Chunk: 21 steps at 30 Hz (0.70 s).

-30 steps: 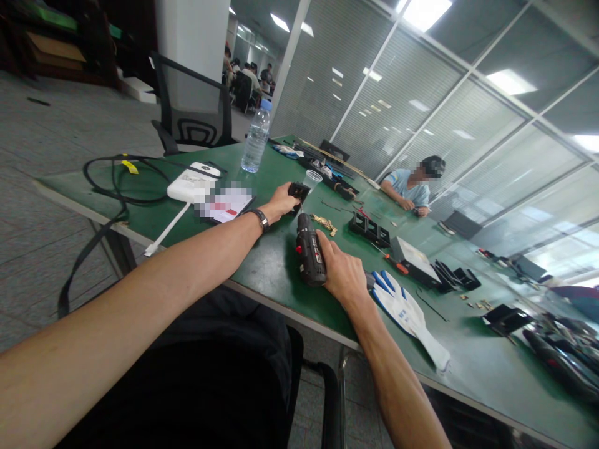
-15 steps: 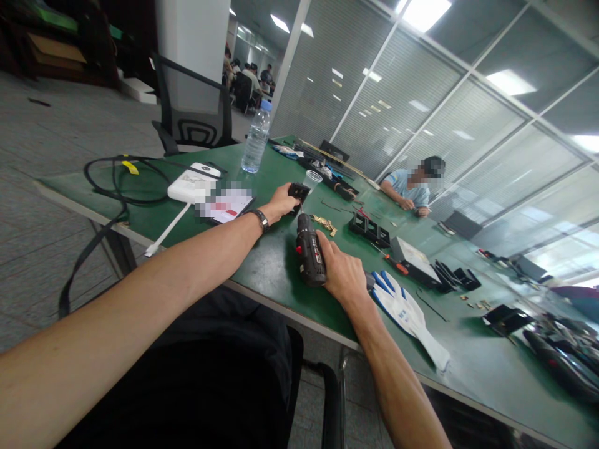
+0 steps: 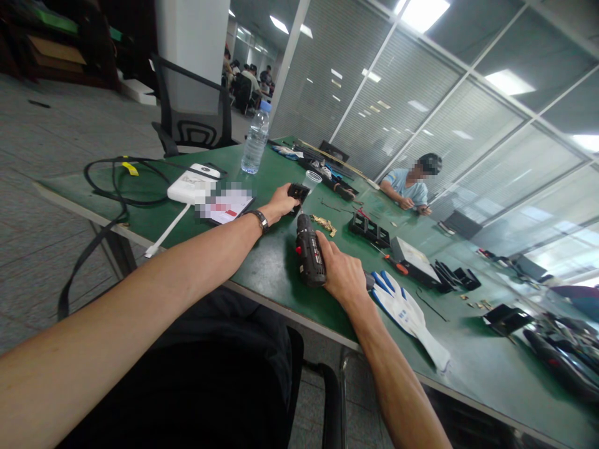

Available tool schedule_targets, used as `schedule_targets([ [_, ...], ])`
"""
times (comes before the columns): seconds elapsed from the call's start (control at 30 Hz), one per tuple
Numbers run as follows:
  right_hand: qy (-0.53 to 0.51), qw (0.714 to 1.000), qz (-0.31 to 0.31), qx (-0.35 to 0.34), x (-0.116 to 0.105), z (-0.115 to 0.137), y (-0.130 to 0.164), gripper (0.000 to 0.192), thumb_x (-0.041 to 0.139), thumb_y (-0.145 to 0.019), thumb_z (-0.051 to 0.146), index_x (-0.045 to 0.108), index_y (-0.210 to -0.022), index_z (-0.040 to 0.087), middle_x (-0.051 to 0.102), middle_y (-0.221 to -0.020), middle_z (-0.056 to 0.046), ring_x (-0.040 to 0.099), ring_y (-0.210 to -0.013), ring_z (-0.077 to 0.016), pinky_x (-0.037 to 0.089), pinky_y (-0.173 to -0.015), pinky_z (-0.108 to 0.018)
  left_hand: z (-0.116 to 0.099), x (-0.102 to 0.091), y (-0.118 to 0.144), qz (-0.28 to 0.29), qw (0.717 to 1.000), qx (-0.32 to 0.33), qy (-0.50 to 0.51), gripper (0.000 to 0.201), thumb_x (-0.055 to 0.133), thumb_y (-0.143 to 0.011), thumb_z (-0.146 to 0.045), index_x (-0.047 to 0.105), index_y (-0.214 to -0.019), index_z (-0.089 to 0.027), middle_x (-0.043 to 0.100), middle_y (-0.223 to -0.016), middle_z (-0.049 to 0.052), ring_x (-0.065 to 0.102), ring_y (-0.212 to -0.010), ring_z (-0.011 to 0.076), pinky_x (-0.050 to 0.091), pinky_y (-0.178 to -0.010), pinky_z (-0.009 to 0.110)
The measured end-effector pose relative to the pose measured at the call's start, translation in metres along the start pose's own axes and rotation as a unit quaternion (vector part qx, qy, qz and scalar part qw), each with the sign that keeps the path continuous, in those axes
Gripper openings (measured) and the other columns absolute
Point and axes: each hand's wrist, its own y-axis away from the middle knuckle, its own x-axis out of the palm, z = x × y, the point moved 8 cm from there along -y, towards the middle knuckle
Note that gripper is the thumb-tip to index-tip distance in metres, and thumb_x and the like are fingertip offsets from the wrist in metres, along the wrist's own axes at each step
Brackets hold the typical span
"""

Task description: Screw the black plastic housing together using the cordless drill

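Writing: none readable; the paper's print is blurred.
Right hand: near tabletop edge, fingers wrapped around the driver, bit aimed away.
Left hand: arm stretched forward, fingers gripping the black part on the tabletop.
Beyond: cup, bottle.

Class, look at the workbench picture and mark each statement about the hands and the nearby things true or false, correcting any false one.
1. The right hand grips a black electric screwdriver with red buttons. True.
2. The left hand holds a clear plastic water bottle. False: it holds a small black plastic part; the bottle stands apart.
3. A white and blue work glove lies beside the right hand. True.
4. The table top is red. False: green.
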Motion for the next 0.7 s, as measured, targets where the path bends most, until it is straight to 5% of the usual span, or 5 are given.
schedule_targets([
  [0.7,-0.007,1.0,-0.022,-0.01,-0.0005,0.0008,0.0001,0.072,0.043,-0.092,0.032,0.002,-0.152,0.028,0.055,-0.125,-0.011,0.064,-0.093,-0.0241,0.047,-0.069,-0.032,0.0022,0.0003,-0.0021,0.004,1.0,0.008,-0.008,0.032,0.064,-0.058,-0.01,0.062,-0.089,-0.016,0.066,-0.087,0.004,0.057,-0.083,0.0177,0.045,-0.081,0.031],
])
